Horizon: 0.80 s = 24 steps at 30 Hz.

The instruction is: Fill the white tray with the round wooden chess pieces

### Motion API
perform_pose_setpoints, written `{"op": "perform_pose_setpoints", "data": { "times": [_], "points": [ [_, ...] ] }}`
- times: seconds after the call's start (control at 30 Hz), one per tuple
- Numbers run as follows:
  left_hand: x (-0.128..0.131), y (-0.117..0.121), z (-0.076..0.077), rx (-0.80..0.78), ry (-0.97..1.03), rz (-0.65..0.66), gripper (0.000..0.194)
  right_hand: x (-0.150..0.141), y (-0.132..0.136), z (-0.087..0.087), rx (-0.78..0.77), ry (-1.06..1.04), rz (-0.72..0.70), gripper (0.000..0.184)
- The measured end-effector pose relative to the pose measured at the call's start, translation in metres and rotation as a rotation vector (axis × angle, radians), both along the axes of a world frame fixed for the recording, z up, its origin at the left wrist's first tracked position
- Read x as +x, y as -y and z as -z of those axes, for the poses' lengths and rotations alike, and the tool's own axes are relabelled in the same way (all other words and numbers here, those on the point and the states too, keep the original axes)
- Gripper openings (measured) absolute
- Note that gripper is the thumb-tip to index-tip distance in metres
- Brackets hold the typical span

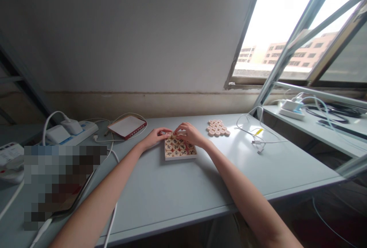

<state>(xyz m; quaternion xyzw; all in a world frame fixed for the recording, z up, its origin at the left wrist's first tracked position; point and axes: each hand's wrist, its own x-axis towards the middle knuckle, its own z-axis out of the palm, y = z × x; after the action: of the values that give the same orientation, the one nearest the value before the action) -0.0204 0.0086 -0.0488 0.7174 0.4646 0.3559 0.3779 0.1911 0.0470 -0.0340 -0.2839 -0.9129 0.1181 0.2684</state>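
Observation:
A shallow white box [181,158] rests on the desk in front of me, with rows of round xiangqi pieces [176,152] in it, marked in black and red. At its back left corner, my left hand [155,137] has its fingers closed around a red-marked piece [168,135]. My right hand [191,134] reaches over the back right side, its fingertips pinched at another red-marked piece [175,134] beside the first. Part of the back row is hidden under my right hand.
More xiangqi pieces [218,128] lie grouped at the back right. A red-sided lid [127,126] lies open side up at the back left. Cables [259,141] trail on the right. A power strip [86,128] and a pixelated device [64,183] are at left.

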Motion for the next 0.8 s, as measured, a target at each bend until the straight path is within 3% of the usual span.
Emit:
{"op": "perform_pose_setpoints", "data": {
  "times": [0.67,0.8],
  "points": [
    [-0.0014,-0.0025,0.0028,-0.011,-0.001,-0.002,0.039,0.0002,0.0009,-0.0003,-0.03,0.007,-0.007,0.017],
    [-0.0017,-0.0022,0.0031,-0.005,0.02,0.004,0.038,-0.0004,0.0007,0.0003,-0.066,-0.058,-0.013,0.028]
  ]
}}
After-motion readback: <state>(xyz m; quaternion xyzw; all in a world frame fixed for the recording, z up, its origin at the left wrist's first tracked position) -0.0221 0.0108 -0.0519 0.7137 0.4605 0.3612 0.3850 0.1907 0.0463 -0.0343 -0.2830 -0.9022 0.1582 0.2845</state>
